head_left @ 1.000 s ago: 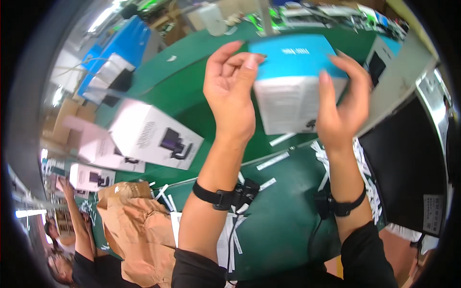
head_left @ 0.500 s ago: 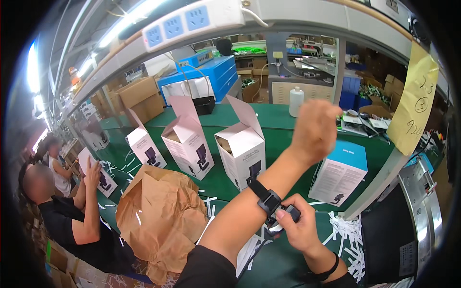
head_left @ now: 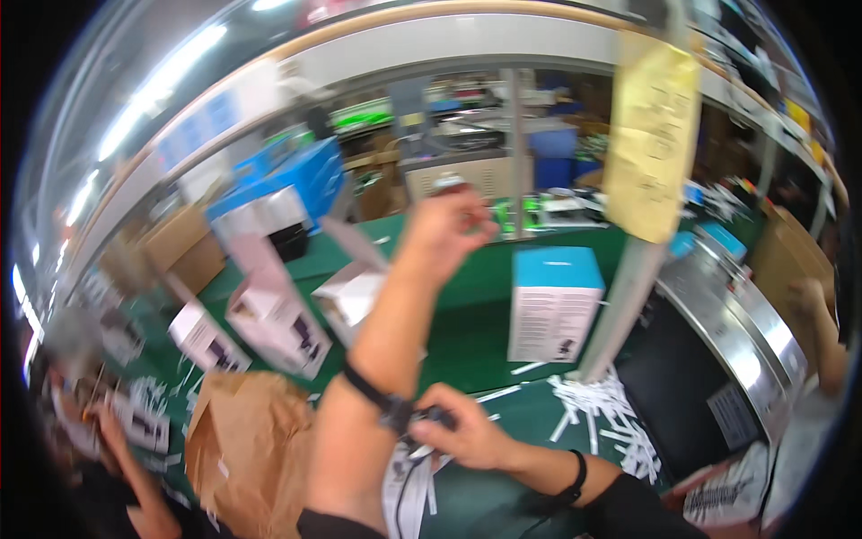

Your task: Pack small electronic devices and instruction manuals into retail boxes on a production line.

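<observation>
My left forearm stretches up across the middle, with a black strap [head_left: 366, 384] around it below the elbow-to-wrist midpoint. My left hand [head_left: 449, 229] is raised, its fingers curled in with nothing visible in them, somewhat blurred. My right hand [head_left: 467, 429] grips a small black device [head_left: 437, 416] on that strap, thumb pressed on it. A dark cable hangs down from the device. Behind my left arm stands an open white box [head_left: 346, 296], partly hidden. To the right of my left hand is a closed white box with a blue top [head_left: 555, 305].
Two more open white boxes [head_left: 277, 319] and crumpled brown paper [head_left: 247, 449] are on the left. White paper strips [head_left: 611, 422] lie on the green table around a metal post [head_left: 620, 310]. A black-and-silver machine [head_left: 718, 359] is at the right. Co-workers are at both sides.
The view has swung right, so the boxes and paper sit further left in it. My right hand still grips the device on my left forearm; my left hand stays raised and curled.
</observation>
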### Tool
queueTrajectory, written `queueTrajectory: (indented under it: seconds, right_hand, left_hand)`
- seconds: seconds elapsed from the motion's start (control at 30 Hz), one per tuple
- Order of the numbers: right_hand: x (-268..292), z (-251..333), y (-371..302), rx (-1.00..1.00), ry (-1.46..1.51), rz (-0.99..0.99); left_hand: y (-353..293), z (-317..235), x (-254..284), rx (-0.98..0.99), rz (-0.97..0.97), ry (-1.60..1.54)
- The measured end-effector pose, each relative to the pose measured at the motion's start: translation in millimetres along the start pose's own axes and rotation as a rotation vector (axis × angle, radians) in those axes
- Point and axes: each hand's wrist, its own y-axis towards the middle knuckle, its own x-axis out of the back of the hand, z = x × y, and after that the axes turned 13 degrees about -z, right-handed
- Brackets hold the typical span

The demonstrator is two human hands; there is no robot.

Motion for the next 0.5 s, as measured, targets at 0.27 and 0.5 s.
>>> queueTrajectory:
  seconds: [0.27,0.5]
  right_hand:
    - [-2,58,-30,-0.115,-0.221,-0.045]
    - [-4,32,-21,0.068,-0.418,0.035]
  left_hand:
    - [-9,12,32,-0.481,-0.588,0.466]
    - [-96,56,-8,-0.852,-0.098,0.899]
